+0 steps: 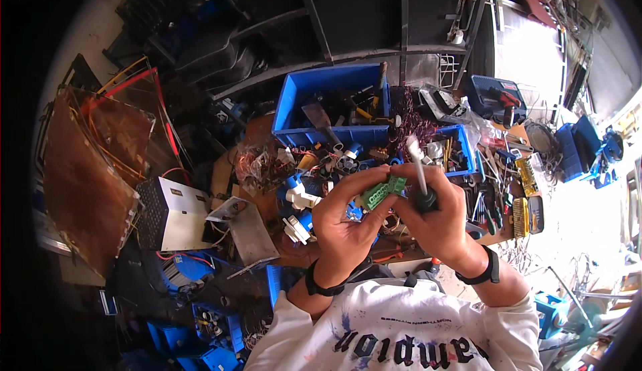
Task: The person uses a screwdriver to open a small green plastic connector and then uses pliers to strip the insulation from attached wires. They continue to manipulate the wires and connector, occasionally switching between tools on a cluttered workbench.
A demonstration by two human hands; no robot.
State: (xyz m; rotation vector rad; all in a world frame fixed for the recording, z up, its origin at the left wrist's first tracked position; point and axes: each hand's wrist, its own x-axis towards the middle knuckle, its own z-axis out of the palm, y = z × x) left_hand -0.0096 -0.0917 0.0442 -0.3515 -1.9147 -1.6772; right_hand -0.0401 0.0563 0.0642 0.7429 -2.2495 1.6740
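Observation:
My left hand (341, 217) is closed on a green terminal block (380, 194), raised in front of my chest, with fingers along its far side and thumb beneath. My right hand (441, 224) grips a screwdriver (426, 197) by its dark green handle, the pale upper length pointing up and away from me; my index finger and thumb also reach to the block's right end. Blue-and-white plug-like fittings (301, 196) lie on the bench below, left of my hands.
A large blue bin (281, 110) of tools and a smaller blue tray (468, 170) sit behind my hands. Loose tools and bit sets (520, 217) crowd the right. A metal case (190, 214), bent bracket (251, 237) and brown sheets (87, 183) stand left. More blue bins (164, 337) are lower left.

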